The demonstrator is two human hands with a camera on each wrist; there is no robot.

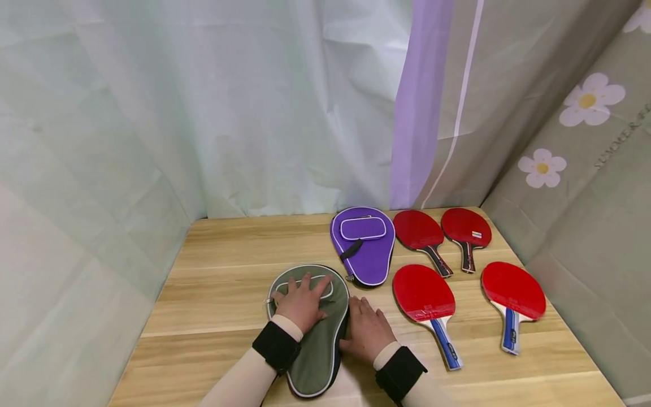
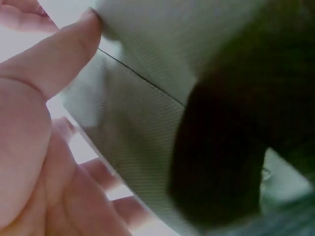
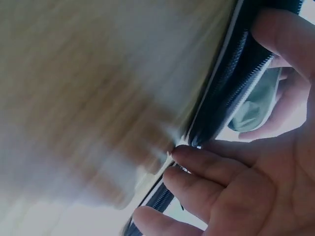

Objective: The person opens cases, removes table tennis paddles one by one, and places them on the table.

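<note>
A grey-green table tennis paddle case (image 1: pixel 315 367) with white piping lies flat on the wooden table, its round end away from me. My left hand (image 1: pixel 300 308) rests on the round part, fingers spread over the small pocket. In the left wrist view the thumb (image 2: pixel 74 49) lies on the case's fabric by a seam. Along the case's right edge, my right hand (image 1: pixel 368 332) has its fingers extended and its thumb at the side. The right wrist view shows these fingers (image 3: pixel 206 172) beside the case's black zipper side (image 3: pixel 231 83).
Behind the grey-green case lies a purple paddle case (image 1: pixel 367 263). To the right are two red paddles with dark handles (image 1: pixel 419 229) (image 1: pixel 465 226) and two with blue handles (image 1: pixel 424 291) (image 1: pixel 513 288). Curtains (image 1: pixel 274 113) hang around the wooden table (image 1: pixel 203 305).
</note>
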